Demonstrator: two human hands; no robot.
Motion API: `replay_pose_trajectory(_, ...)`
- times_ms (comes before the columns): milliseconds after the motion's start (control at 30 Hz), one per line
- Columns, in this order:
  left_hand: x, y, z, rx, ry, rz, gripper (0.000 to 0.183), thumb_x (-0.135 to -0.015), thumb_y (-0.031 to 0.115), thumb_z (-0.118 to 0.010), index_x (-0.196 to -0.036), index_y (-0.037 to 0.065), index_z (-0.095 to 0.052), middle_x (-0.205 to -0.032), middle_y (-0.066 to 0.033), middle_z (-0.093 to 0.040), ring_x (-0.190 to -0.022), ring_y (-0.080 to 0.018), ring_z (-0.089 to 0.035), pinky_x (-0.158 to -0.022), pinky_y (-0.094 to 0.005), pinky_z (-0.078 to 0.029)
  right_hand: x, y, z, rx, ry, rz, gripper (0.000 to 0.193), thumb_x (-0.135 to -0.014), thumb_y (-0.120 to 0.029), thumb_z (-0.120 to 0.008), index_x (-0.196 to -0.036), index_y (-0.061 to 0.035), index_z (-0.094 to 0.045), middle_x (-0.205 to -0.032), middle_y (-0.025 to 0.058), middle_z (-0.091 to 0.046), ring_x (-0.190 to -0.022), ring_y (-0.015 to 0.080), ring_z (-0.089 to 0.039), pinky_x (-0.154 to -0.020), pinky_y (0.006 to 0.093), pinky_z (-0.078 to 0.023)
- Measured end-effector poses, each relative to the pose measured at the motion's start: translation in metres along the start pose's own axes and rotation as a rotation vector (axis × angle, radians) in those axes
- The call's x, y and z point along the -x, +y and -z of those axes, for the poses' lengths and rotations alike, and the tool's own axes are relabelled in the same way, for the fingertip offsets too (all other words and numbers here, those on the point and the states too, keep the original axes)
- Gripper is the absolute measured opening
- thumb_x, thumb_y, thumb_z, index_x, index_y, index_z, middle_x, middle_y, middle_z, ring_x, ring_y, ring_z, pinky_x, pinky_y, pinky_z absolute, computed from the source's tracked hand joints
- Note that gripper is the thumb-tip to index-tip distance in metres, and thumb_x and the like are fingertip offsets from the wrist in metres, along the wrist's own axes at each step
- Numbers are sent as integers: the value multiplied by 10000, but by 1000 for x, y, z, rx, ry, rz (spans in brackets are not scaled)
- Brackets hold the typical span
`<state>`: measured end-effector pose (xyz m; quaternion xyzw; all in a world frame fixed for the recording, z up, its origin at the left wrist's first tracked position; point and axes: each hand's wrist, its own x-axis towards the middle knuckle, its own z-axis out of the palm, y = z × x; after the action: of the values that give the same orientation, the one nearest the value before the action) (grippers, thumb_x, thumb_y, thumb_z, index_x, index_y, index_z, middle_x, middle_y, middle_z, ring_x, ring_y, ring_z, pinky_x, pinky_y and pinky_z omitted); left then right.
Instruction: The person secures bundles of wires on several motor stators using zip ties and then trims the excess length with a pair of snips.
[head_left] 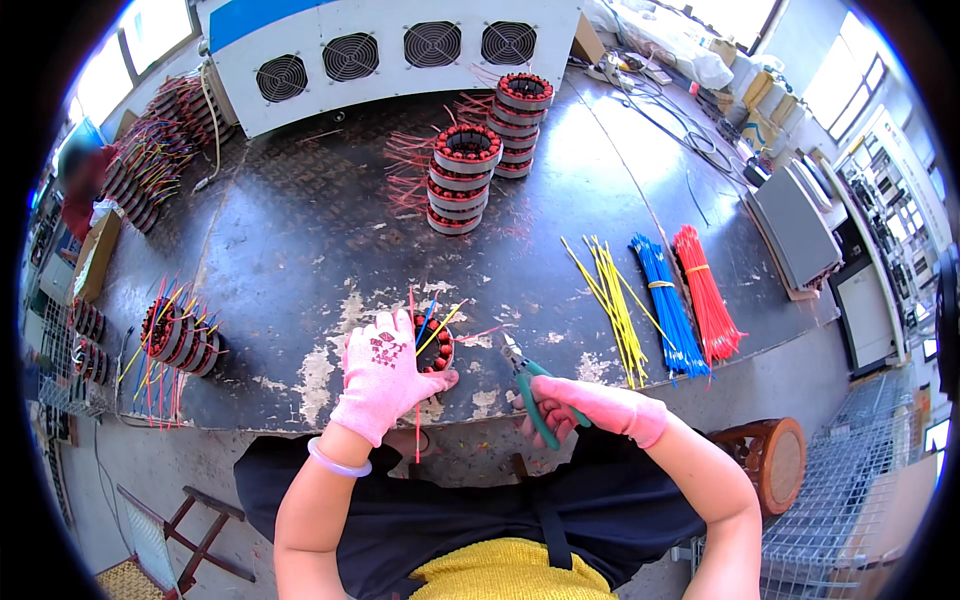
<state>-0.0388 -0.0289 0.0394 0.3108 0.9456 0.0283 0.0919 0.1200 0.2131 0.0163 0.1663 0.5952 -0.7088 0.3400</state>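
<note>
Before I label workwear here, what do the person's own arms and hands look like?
The left hand and right hand wear pink gloves, the left with dark printing. The forearms are bare; a pale lilac bangle circles the left wrist.

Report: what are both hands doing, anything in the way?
Pink-gloved left hand on round ring of red coils. Pink-gloved right hand holding green-handled metal pliers, clear of ring. Possible snag: thin red, blue and yellow wires beside left hand.
</note>
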Motion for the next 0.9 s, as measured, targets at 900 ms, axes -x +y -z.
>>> replay_pose_trajectory(900, 0, -11, -1, 21, 25, -60, 1045, -688, 717, -782, -1369, -34, -528, -1229, -173, -603, -1153, -336, -611, -1004, -431, -465, 22, -34, -3, 549, 309, 16, 716, -1013, -654, -463, -1279, 6, -538, -990, 118, -693, -825, 170, -672, -671, 328, -519)
